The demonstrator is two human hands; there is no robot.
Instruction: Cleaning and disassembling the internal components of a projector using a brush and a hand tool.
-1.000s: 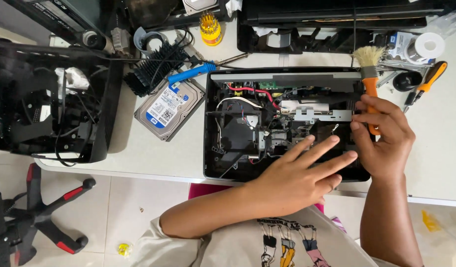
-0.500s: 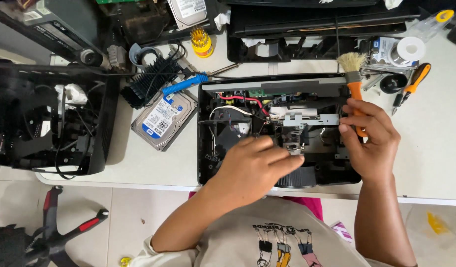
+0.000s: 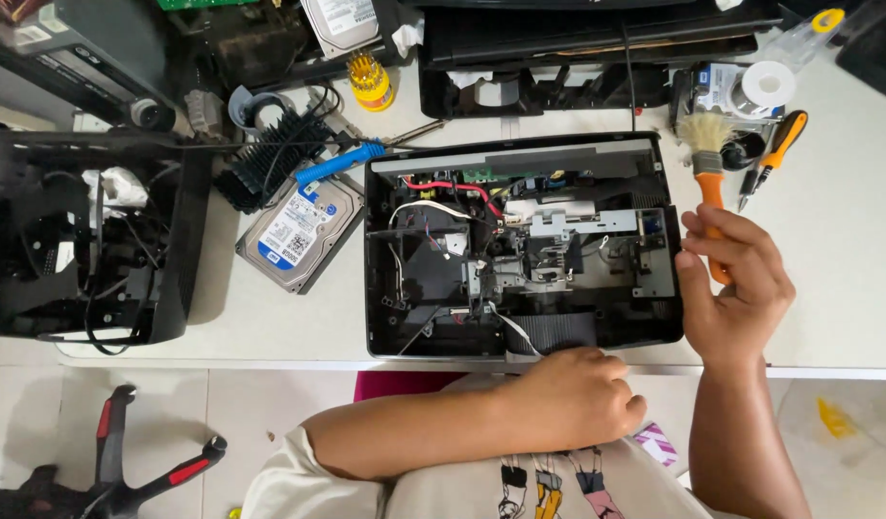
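Fingers of the right hand (image 3: pixel 733 288) are curled snugly round the orange handle of a small paintbrush with pale bristles (image 3: pixel 706 159) — it stands upright, bristle head pointing away from the person, just off the right edge of the opened black electronic device with exposed circuit boards and wires (image 3: pixel 520 245). The brush is raised beside the casing; whether the bristles touch anything, I cannot tell.

Down at the near edge of the white table (image 3: pixel 847 279), the left hand (image 3: pixel 573 396) sits as a loose fist, fingers folded in, knuckles up, gripping nothing that shows — it rests right against the front rim of the device, beside the ribbed black vent section.

Inside the open casing: red, white and black wires run across the upper left, a grey metal bracket lies across the middle, and black plastic fills the lower left.

Left of the device, a silver hard drive with a blue-and-white label (image 3: pixel 299 233) lies flat at an angle, and a blue-handled tool (image 3: pixel 340 163) lies just above it, its metal tip aimed at the device's top corner. A black finned heat sink (image 3: pixel 270 159) sits further left, next to a black open frame full of cables (image 3: pixel 87 240).

Up top, a yellow screwdriver-bit holder (image 3: pixel 371 82). Far right, an orange-and-black screwdriver (image 3: pixel 775 149) lies near the brush, with a white roll of tape (image 3: pixel 768 85) just beyond.
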